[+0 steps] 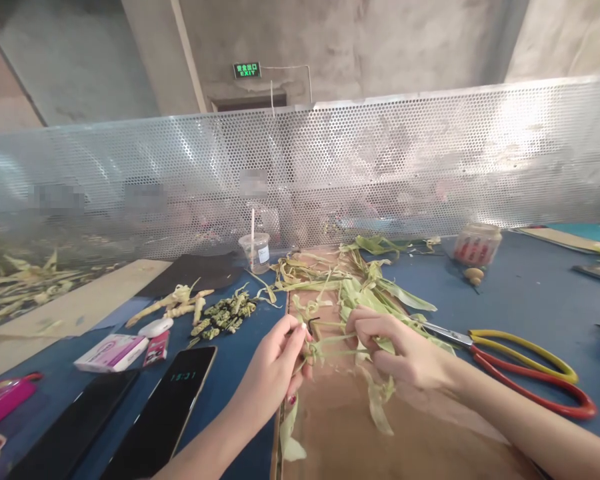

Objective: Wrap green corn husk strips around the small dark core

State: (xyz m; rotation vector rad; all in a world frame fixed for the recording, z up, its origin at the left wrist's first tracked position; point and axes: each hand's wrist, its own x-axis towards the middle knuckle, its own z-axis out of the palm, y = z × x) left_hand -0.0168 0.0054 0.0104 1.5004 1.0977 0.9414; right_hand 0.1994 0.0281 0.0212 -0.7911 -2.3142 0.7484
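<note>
My left hand (pixel 285 357) is closed in a pinch around pale green corn husk strips, and a small dark thin piece shows at its fingertips. A narrow husk strip (pixel 336 339) stretches across from there to my right hand (pixel 393 343), whose curled fingers grip its other end. Both hands are above a brown cardboard sheet (pixel 350 433). Loose corn husks (pixel 367 293) lie just beyond my right hand. One drooping husk piece (pixel 379 403) hangs below it. Large scissors (pixel 525 367) with red and yellow handles lie to the right, their blade tips partly under husks.
Left of the cardboard are a phone (pixel 165 413), a purple-white box (pixel 113 352), a pile of small braided green pieces (pixel 225 313) and pale braided husk pieces (pixel 173 307). A plastic cup (pixel 255 253) with a straw and a jar (pixel 477 245) stand before the perforated metal screen (pixel 355 167).
</note>
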